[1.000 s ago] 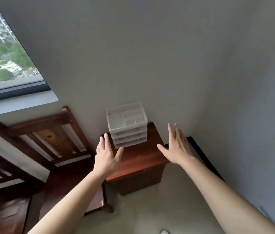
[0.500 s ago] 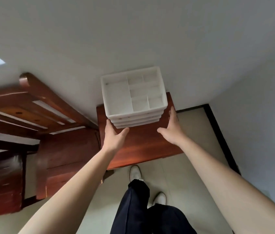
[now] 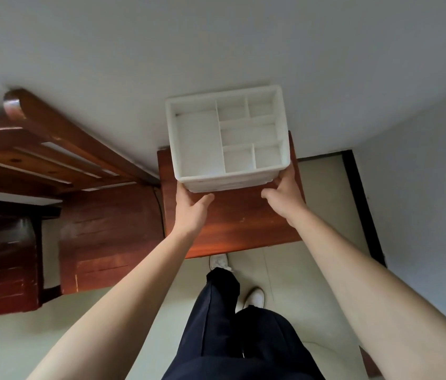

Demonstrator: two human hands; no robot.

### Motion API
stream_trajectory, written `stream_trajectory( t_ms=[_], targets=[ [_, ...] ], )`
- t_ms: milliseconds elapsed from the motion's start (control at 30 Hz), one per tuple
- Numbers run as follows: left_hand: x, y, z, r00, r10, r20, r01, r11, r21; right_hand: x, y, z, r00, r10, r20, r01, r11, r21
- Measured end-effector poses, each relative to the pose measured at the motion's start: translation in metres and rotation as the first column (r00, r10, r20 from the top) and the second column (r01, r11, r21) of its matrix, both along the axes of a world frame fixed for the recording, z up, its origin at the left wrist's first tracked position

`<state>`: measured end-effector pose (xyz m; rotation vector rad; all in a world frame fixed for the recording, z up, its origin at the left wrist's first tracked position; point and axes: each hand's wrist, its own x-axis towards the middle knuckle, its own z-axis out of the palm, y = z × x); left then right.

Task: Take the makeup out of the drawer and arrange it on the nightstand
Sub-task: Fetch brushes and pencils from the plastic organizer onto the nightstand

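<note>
A: Where was the makeup?

B: I could not see any. The white drawer box (image 3: 230,176) sat on the nightstand (image 3: 238,223), pushed back to the wall (image 3: 216,50). Its top tray (image 3: 197,144) had little spaces in it, and they were all bare. So I think the makeup was inside the drawers (image 3: 227,187) under the tray, and those were shut.

A: What were the hands doing?

B: The left hand (image 3: 190,212) was at the left front corner of the box. The right hand (image 3: 284,197) was at the right front corner. The fingers lay straight along the sides, touching the box, and the thumbs stuck out by the front. Nothing was held or pinched. The tips of the left fingers hid under the tray edge.

A: Which way did the drawers face?

B: They faced the person, right between the two hands. I think a drawer had to slide away from the wall, toward the person's legs.

A: Which hand was closer?

B: Both were about as near. The left thumb lay just beside the low front edge, so that hand might reach a drawer front first. The other hand could keep the box from sliding along too.

A: How far along was the job?

B: Just at the start, I think.
</note>
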<state>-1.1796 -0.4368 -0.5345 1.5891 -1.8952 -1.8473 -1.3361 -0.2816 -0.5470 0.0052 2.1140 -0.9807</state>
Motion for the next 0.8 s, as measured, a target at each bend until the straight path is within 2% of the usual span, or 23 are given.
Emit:
stream_trajectory(
  t_ms=[133,300,567,800],
  targets=[
    [0.014,0.013,0.004,0.999,-0.009,0.049,0.007,0.999,0.038,0.014,0.011,0.005,0.999,-0.007,0.033,0.006,1.0,0.012],
    [0.042,0.046,0.007,0.978,-0.113,0.178,0.113,0.994,0.012,0.047,0.043,0.006,0.992,0.123,-0.027,-0.121,0.99,0.077],
    [0.078,0.083,-0.001,0.962,-0.185,0.203,0.19,0.982,-0.006,0.081,0.078,0.006,0.976,0.211,-0.048,-0.204,0.971,0.123],
    [0.076,0.082,-0.004,0.958,-0.195,0.211,0.198,0.98,0.009,0.076,0.077,0.011,0.942,0.332,-0.055,-0.314,0.927,0.205]
  ],
)
